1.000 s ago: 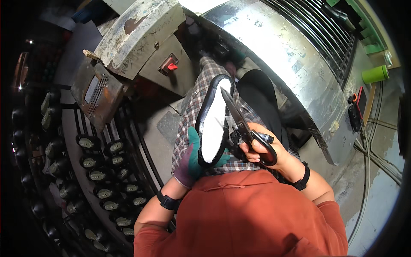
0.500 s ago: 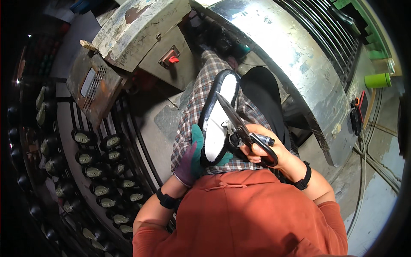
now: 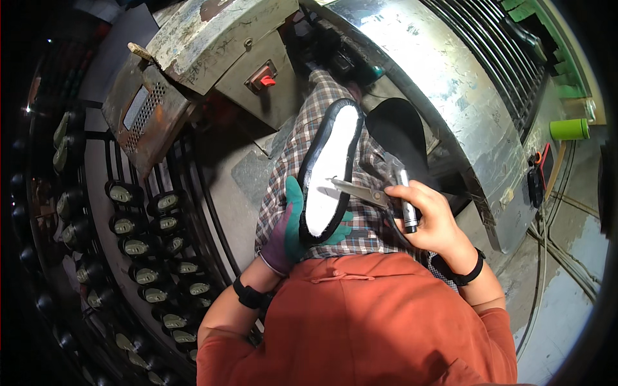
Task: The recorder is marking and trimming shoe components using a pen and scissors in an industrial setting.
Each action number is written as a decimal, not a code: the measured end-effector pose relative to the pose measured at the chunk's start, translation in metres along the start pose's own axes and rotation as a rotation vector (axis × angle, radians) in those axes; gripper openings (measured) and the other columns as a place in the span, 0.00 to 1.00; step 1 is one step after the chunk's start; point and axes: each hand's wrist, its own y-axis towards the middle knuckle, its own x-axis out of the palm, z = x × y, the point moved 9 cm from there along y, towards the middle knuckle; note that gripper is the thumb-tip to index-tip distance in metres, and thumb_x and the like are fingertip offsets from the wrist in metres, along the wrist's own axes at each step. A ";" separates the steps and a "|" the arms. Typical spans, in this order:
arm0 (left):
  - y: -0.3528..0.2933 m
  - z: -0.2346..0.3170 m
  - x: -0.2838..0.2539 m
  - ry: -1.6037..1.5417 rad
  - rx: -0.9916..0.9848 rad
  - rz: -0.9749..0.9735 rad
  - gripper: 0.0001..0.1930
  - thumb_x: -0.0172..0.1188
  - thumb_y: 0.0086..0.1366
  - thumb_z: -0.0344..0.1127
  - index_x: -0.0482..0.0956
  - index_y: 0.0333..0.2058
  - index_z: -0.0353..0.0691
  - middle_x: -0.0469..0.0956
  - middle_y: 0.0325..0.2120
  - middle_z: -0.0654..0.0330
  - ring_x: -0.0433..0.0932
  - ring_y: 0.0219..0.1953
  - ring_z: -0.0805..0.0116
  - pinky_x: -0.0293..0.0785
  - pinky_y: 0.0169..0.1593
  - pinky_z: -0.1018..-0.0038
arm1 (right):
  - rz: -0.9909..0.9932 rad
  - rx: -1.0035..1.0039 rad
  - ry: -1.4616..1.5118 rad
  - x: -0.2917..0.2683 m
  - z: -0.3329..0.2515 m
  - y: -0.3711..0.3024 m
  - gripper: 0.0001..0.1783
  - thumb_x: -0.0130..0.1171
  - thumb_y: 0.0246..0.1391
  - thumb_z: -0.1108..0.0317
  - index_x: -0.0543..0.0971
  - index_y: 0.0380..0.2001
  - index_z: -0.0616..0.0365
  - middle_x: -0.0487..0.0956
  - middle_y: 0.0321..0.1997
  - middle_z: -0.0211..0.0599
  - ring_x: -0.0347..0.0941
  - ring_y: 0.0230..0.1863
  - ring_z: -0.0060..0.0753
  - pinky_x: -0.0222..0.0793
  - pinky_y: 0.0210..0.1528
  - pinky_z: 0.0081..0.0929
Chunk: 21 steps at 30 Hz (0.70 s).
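A black shoe upper (image 3: 306, 168) rests on my lap with its white underside (image 3: 325, 170) facing up. My left hand (image 3: 290, 228), in a teal and purple glove, is closed around its near end. In my bare right hand (image 3: 428, 215) is a pair of scissors (image 3: 364, 192), the blades pointing left over the white underside near a small dark mark. A silver and black marker (image 3: 407, 206) is held in the same hand, lying across the scissors. Part of the scissor handles is hidden by my fingers.
Black racks with several dark shoes (image 3: 136, 248) stand at the left. Ahead is a worn metal machine with a red switch (image 3: 267, 81). To the right lie a shiny metal table (image 3: 444, 71), a green cylinder (image 3: 570, 129) and orange-handled scissors (image 3: 537, 161). Cables (image 3: 547, 241) run along the floor.
The scissors have swung from pointing toward the shoe's far end to pointing left across it. My right hand has shifted to the right and turned. The left hand keeps its hold.
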 end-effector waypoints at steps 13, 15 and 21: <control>-0.001 -0.006 -0.022 -0.012 0.036 -0.036 0.43 0.33 0.64 0.72 0.59 0.63 0.42 0.71 0.54 0.52 0.75 0.52 0.52 0.75 0.51 0.59 | -0.175 -0.036 -0.351 0.010 -0.003 0.008 0.32 0.60 0.29 0.77 0.77 0.46 0.47 0.67 0.25 0.34 0.69 0.25 0.40 0.66 0.22 0.34; -0.001 -0.002 -0.017 -0.026 0.031 -0.020 0.43 0.33 0.63 0.73 0.59 0.63 0.42 0.71 0.55 0.53 0.74 0.52 0.53 0.75 0.52 0.59 | -0.165 0.050 -0.224 0.010 0.003 0.005 0.32 0.57 0.29 0.80 0.78 0.45 0.48 0.67 0.26 0.36 0.69 0.25 0.43 0.67 0.24 0.36; -0.003 0.006 -0.010 -0.033 0.031 -0.017 0.44 0.34 0.62 0.74 0.60 0.63 0.42 0.71 0.55 0.54 0.74 0.52 0.54 0.74 0.52 0.60 | -0.130 -0.170 -0.565 0.003 -0.025 0.007 0.31 0.63 0.29 0.75 0.77 0.46 0.46 0.65 0.24 0.32 0.68 0.22 0.36 0.65 0.21 0.33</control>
